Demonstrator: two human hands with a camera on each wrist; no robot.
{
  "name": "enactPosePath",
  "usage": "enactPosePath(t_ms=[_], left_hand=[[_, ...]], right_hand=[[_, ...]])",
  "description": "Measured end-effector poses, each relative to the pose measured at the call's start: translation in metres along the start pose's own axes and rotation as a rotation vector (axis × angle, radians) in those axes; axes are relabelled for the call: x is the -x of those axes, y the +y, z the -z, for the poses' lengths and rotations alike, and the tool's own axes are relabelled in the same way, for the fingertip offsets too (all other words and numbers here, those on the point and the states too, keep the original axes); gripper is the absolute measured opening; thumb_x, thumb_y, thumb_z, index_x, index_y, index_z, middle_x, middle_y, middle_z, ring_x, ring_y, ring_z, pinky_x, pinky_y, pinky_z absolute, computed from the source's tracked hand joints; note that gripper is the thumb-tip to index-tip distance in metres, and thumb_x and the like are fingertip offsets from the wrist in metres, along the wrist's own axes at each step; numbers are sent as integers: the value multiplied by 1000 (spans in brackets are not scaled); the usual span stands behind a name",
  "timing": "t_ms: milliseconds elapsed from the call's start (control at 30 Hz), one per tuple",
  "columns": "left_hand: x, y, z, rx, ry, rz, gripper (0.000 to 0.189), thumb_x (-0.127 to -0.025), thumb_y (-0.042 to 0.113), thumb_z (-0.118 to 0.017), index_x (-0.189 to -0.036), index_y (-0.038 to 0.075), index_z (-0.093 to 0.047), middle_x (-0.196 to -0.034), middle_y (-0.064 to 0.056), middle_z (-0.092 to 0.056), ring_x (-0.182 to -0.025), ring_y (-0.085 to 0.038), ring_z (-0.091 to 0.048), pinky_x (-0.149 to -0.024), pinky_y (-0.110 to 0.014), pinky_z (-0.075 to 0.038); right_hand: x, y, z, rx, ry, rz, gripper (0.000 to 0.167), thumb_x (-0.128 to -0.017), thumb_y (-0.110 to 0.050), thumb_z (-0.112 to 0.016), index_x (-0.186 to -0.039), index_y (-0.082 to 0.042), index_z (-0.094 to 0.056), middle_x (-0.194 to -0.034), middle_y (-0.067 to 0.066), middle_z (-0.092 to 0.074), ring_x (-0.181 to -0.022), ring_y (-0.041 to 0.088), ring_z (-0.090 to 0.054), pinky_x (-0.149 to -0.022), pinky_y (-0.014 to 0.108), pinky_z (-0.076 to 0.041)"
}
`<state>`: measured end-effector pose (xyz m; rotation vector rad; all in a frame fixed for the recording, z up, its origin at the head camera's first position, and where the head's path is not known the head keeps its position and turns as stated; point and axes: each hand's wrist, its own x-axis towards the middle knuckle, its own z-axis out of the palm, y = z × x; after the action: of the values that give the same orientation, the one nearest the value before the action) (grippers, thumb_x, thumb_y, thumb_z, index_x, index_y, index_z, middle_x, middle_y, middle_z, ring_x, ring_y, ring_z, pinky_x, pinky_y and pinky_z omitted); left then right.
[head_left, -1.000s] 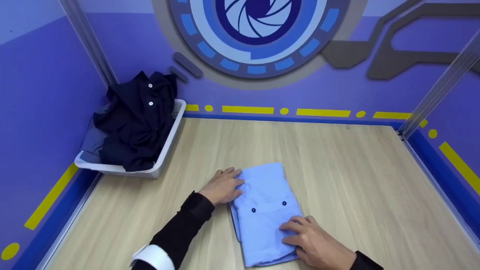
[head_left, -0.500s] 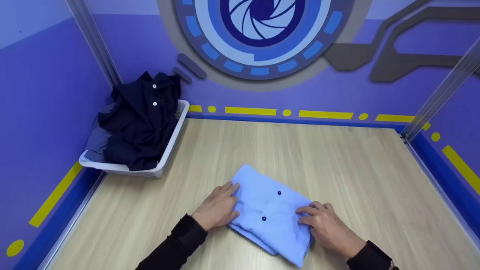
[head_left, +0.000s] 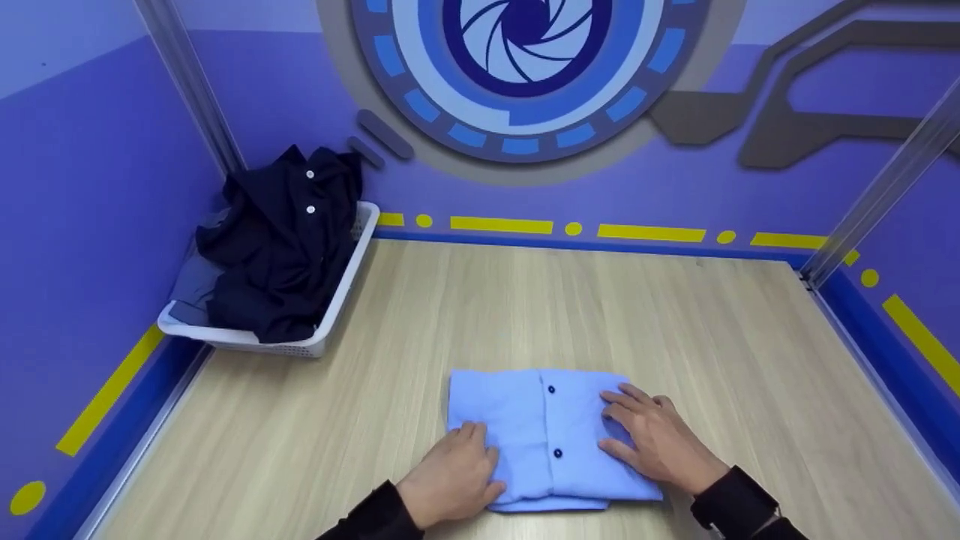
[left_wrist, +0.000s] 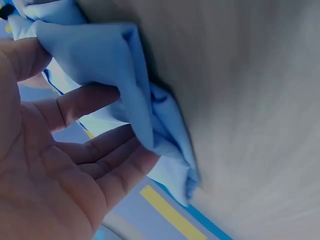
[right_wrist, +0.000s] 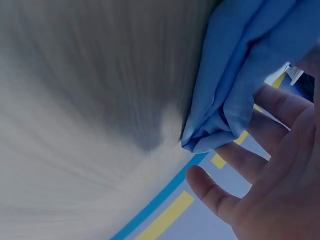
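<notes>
A light blue shirt, folded into a compact rectangle, lies on the table, its placket with two dark buttons facing up. My left hand rests on its left side, near the front corner. In the left wrist view, the fingers of that hand lie extended over the cloth's folded layers. On the opposite side, my right hand touches the shirt's right edge with spread fingertips. The right wrist view shows those fingers reaching out along the layered edge, not wrapped around it.
A white plastic basket stands at the back left corner, heaped with a dark navy shirt with white buttons and greyish-blue cloth beneath. Purple-blue panels with yellow markings enclose the wooden table at the back and sides.
Both hands have turned the folded shirt about a quarter turn, so its button line now runs front to back. The left hand has moved nearer the front, the right hand farther back.
</notes>
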<state>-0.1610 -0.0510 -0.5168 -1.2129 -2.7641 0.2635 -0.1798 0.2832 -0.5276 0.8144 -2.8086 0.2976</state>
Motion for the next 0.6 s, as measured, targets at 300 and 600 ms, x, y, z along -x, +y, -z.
enactPosePath(t_ms=[300,600], left_hand=[[-21,-22,-5,127,102,74,41,-94,49,-71,-104,9,-68,-91,-4,-64,-85,-20,-63,-75,-35,-54],[-34,-57,-18,301,55,202,60,-97,50,-67,-135,3,-62,-138,-18,-59,-129,-32,-56,-105,-50,-47]], right_hand=[[-2,5,-1,-48,-38,-30,49,-89,-41,-79,-119,-3,-66,-141,17,-61,-134,39,-54,-87,58,-46],[-11,16,2,-95,-61,-49,63,-90,-42,-78,-132,3,-64,-142,20,-58,-133,37,-53,-89,55,-45]])
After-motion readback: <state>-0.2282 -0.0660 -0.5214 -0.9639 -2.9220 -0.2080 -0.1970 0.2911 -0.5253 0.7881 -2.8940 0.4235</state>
